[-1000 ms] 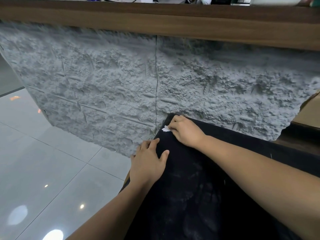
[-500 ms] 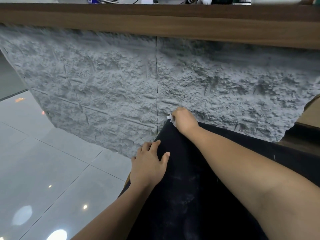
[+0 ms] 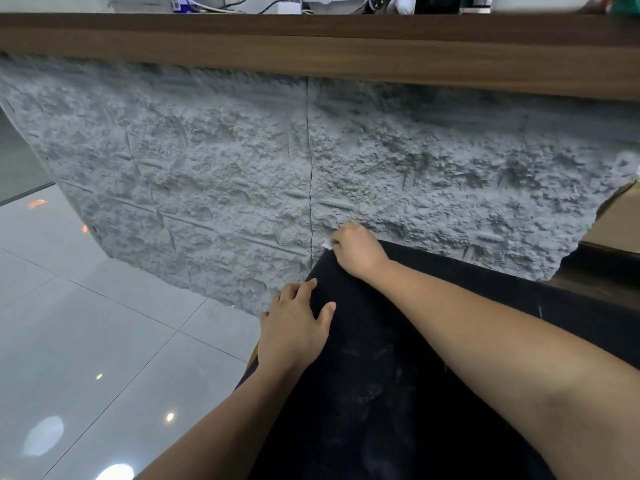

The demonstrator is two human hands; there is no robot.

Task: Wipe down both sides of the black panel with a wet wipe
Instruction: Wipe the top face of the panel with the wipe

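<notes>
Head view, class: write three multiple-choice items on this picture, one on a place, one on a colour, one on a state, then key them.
1. Where is the right hand?
A. at the panel's far corner
B. on the floor
C. on the wooden ledge

2. What colour is the panel?
A. white
B. black
C. red

3. How does the left hand lie?
A. as a raised fist
B. flat, fingers spread over the panel's left edge
C. off the panel, hanging free

Key:
1 A, the right hand sits at the far corner of the panel, beside the grey stone wall.
2 B, the panel is black with faint dusty smears.
3 B, the palm is down on the panel near its edge.

A white scrap of wipe shows at the right hand's fingers.
</notes>
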